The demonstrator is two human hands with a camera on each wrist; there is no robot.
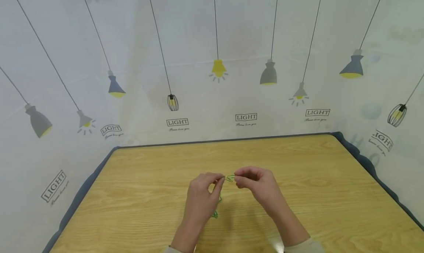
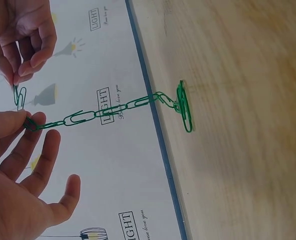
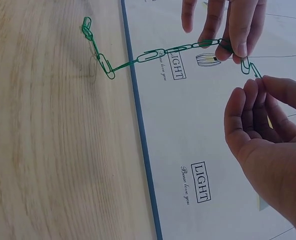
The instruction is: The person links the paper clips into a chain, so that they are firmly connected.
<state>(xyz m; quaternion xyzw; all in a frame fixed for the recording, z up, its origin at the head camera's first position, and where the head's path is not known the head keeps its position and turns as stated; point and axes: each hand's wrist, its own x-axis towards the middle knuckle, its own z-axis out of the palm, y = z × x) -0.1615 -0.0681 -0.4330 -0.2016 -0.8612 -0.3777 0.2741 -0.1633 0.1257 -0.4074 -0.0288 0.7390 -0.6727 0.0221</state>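
Between the thumb and index finger of my left hand is the upper end of a chain of green paper clips. One clip of it sticks out toward the other hand. From the left fingertips the chain hangs down, and its lower links lie on the wooden table. My right hand pinches a single green paper clip by one end. The two clips meet in the gap between the hands, close over one another. Other fingers of the left hand are spread apart in the left wrist view.
The wooden table has a dark blue edge. Behind and at both sides stands a white wall covering printed with hanging lamps and the word LIGHT. Shadows of the hands fall on the tabletop.
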